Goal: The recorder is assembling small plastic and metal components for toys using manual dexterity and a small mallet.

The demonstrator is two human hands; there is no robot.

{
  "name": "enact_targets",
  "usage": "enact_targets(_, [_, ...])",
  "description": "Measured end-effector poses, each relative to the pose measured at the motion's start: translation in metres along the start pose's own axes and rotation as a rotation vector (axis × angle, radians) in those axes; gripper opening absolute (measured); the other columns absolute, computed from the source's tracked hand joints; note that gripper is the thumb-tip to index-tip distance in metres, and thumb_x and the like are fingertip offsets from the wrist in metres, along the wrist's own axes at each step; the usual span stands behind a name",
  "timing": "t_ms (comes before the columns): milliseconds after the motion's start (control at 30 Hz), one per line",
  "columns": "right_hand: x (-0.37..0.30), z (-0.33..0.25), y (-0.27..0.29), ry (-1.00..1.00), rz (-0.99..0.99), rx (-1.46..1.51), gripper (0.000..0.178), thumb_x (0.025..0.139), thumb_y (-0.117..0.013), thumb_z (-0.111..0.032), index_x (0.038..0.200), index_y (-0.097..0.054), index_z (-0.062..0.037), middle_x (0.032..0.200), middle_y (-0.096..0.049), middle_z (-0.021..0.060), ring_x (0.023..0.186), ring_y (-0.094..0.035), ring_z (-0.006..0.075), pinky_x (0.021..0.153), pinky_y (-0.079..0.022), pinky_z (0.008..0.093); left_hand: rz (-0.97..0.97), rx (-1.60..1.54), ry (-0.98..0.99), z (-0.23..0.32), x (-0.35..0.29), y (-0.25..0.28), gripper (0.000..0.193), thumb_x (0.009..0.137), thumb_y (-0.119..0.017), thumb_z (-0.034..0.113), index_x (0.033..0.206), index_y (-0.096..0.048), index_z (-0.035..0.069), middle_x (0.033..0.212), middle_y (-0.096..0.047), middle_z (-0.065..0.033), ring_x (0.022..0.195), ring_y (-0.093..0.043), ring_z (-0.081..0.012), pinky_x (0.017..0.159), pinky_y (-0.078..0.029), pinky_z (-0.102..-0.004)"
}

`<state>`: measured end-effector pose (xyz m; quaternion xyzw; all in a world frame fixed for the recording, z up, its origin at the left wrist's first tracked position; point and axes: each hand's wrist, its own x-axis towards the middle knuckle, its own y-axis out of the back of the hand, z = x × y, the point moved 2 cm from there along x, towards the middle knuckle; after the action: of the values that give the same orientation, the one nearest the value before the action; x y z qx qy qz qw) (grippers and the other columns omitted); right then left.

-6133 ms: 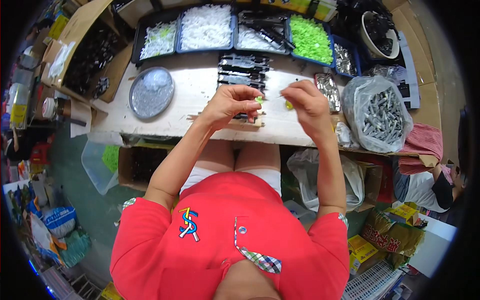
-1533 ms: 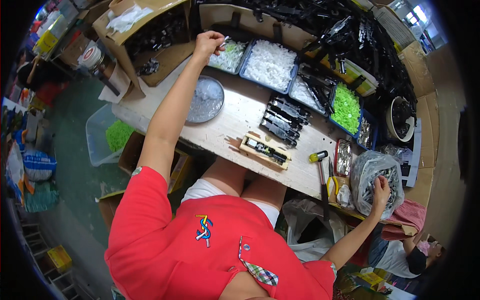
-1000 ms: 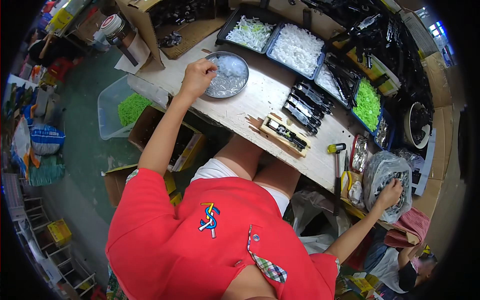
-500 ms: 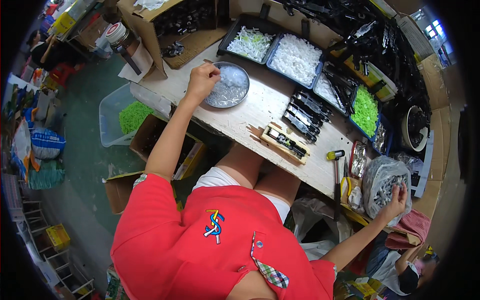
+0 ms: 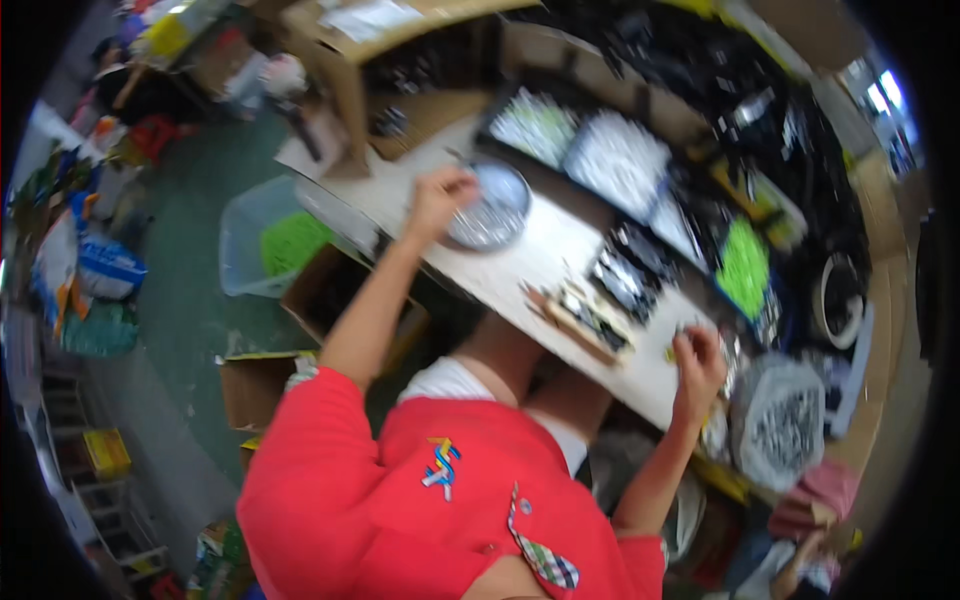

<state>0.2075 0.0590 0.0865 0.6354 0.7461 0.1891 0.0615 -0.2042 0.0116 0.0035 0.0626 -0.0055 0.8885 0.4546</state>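
My left hand (image 5: 444, 200) is at the left rim of a round metal dish (image 5: 490, 232) that holds small clear or silvery pieces. Its fingers are pinched together, and whatever is between them is too small and blurred to name. Over the right end of the bench, my right hand (image 5: 700, 362) is closed with curled fingers; what it grips I cannot make out. Between the hands lies a wooden block fixture (image 5: 590, 322) with a dark mechanism in it. Just beyond the block is a row of black and silver parts (image 5: 630, 268).
Trays of white pieces (image 5: 618, 158) and bright green pieces (image 5: 742, 268) line the bench's far side. A clear plastic bag (image 5: 780, 415) of grey metal parts stands at the right. Left of the bench sits a translucent bin (image 5: 240, 255) with green bits. Black parts are heaped behind.
My right hand has left the plastic bag and moved left over the bench. My left hand stays by the dish. The whole view has shifted and blurred.
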Motion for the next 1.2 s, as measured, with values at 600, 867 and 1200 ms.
enact_targets(600, [-0.012, -0.009, -0.071, 0.192, -0.309, 0.120, 0.016, 0.073, -0.064, -0.002, 0.088, -0.059, -0.0018, 0.083, -0.054, 0.0048, 0.074, -0.049, 0.0131, 0.066, -0.040, 0.0243, -0.361, -0.213, -0.064, 0.050, -0.058, -0.059, 0.012, 0.075, -0.064, -0.004, 0.087, -0.063, -0.003, 0.080, -0.055, -0.0023, 0.069, -0.054, -0.0071, 0.060, -0.045, -0.0192])
enact_targets(867, [-0.015, 0.006, -0.067, 0.110, -0.107, 0.126, 0.018, 0.070, -0.067, 0.000, 0.086, -0.060, -0.0015, 0.085, -0.061, 0.0068, 0.080, -0.056, 0.0158, 0.075, -0.043, 0.0271, -0.499, -0.134, -0.169, 0.049, -0.074, -0.090, 0.008, 0.073, -0.065, -0.002, 0.080, -0.062, 0.000, 0.079, -0.060, -0.0037, 0.077, -0.056, -0.0101, 0.070, -0.045, -0.0235])
enact_targets(1200, [-0.008, -0.012, -0.075, 0.129, -0.076, 0.387, 0.017, 0.074, -0.067, 0.000, 0.090, -0.062, 0.0015, 0.081, -0.059, 0.0038, 0.075, -0.055, 0.0102, 0.068, -0.043, 0.0207, -0.512, -0.135, -0.228, 0.073, -0.077, -0.105, 0.013, 0.071, -0.064, -0.010, 0.080, -0.063, -0.001, 0.082, -0.057, -0.0042, 0.074, -0.055, -0.0089, 0.063, -0.046, -0.0201])
